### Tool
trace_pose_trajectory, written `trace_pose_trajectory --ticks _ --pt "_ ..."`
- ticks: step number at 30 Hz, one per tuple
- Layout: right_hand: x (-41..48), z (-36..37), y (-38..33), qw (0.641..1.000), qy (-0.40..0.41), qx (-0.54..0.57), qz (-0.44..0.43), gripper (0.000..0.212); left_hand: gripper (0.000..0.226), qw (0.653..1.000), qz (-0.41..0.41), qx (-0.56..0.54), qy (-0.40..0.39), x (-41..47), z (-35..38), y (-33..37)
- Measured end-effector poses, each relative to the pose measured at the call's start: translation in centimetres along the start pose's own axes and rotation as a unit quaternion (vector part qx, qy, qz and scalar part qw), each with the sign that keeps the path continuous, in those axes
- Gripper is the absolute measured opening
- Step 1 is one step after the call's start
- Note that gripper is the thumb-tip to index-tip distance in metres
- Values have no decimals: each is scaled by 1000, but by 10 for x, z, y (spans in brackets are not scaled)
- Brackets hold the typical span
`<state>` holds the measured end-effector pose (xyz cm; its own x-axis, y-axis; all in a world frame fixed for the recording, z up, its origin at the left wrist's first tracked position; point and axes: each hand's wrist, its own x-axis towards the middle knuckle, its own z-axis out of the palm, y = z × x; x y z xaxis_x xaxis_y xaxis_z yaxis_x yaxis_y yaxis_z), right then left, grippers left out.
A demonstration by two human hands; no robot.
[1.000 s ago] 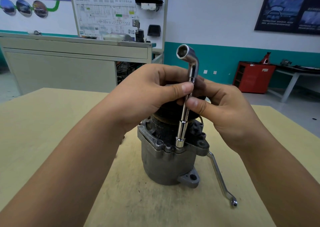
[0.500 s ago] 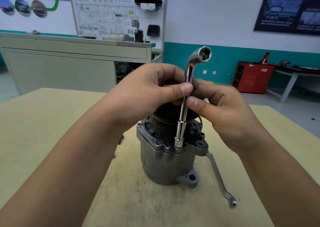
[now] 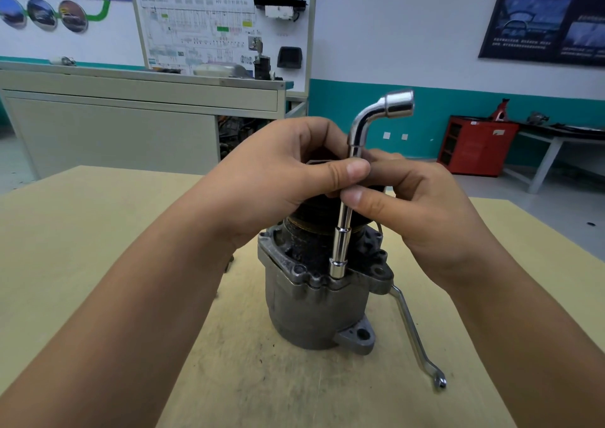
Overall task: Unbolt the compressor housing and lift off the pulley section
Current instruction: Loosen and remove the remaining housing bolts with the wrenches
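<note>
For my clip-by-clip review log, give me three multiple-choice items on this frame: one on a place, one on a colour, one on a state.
1. The socket wrench has its lower end:
A on the compressor flange rim
B lying flat beside it
C raised in the air, clear of it

2. The cabinet at the back right is:
A blue
B red
C yellow

3. The socket wrench is held by:
A one hand alone
B no hand
C the left hand and right hand, both pinching its shaft

Answers:
1 A, the socket stands upright on the flange rim.
2 B, its body is plainly red.
3 C, both thumbs press the shaft.
</note>
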<state>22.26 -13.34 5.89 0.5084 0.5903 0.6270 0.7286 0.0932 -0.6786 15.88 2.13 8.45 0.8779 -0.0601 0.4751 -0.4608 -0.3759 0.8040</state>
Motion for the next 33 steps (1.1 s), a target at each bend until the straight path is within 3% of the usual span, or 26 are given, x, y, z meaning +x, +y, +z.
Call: trace_pose_trajectory --ticks 13,22,33 --pt "0 6 0 999 36 -16 15 19 15 1000 -2 -28 3 -1 3 3" --pt "-1 10 2 997 74 -21 23 38 15 999 1 -32 7 0 5 3" --pt "-2 10 1 997 69 -17 23 33 15 999 0 -31 25 -3 6 5"
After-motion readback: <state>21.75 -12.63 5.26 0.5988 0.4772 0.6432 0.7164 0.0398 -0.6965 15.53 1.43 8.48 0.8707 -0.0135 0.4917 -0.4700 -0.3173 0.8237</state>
